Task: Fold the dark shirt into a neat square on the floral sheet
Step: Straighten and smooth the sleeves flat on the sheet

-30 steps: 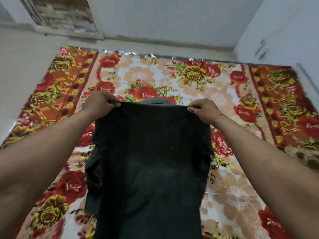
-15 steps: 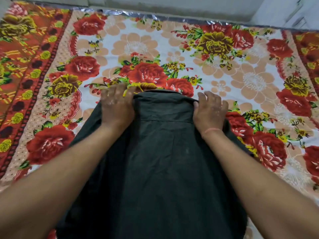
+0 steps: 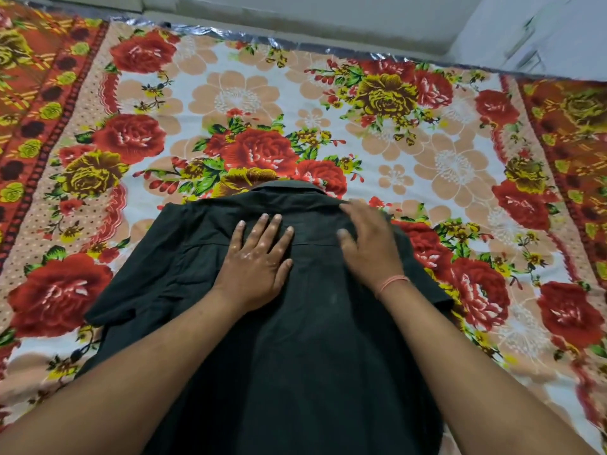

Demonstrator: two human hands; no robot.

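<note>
Now | left hand [image 3: 254, 261], right hand [image 3: 369, 247] flat | dark shirt [image 3: 312, 356] | floral sheet [image 3: 295, 103]

Floor [image 3: 295, 14]: pale grey, smooth, visible as a strip along the top of the frame, beyond the far edge of the bedding. A faint darker band of discolouration runs across it. A silvery, crinkled foil-like underlay [image 3: 230, 34] shows as a narrow border along that far edge, lying directly on the floor. Wall [image 3: 558, 31]: white, painted, occupying the upper right corner and meeting the floor at an angle; some grey scuff marks or raised lines are present on it, detail too blurred to identify. Lighting: even, diffuse, no hard shadows. No light source in frame
</note>
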